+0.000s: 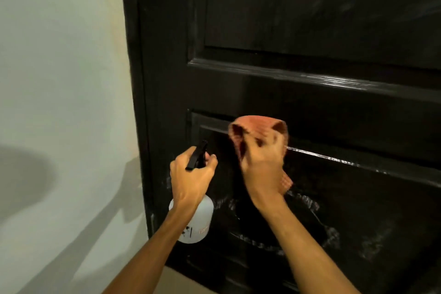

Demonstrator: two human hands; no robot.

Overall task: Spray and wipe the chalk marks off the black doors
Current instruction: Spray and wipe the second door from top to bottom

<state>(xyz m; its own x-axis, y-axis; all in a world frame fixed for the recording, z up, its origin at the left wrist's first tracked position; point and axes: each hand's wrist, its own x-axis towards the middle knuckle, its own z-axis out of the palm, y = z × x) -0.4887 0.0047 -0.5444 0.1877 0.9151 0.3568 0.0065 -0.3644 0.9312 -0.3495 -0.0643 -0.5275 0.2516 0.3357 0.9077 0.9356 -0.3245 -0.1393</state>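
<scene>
A: Can any writing be read on the white plastic spray bottle (194, 221)?

B: A small reddish label and some dark print are seen low on its side, but both are too blurred to be read. No brand can be made out.

A: How is the bottle held?

B: It is gripped by the left hand (191, 180), whose grip is closed around the neck just below the black trigger head (197, 155). A fingertip is seen at the front of the head; whether the trigger is being squeezed cannot be told. The bottle hangs below the hand, close to the left edge of the black panelled wooden door (298, 88).

A: And the other hand?

B: A crumpled reddish-orange checked cloth (259, 127) is clutched by the right hand (262, 164), the grip pressed together on it. The cloth is bunched above the fingers, and a corner shows below the palm. It is held against the upper edge of the lower door panel; the hand is blurred.

A: Where are the marks?

B: White chalk marks (310, 203) are seen on the lower panel, beneath and to the right of the right hand, with smeared patches farther right. Fainter smears are seen on the upper panel. A pale wall (62, 79) lies to the left of the door.
</scene>
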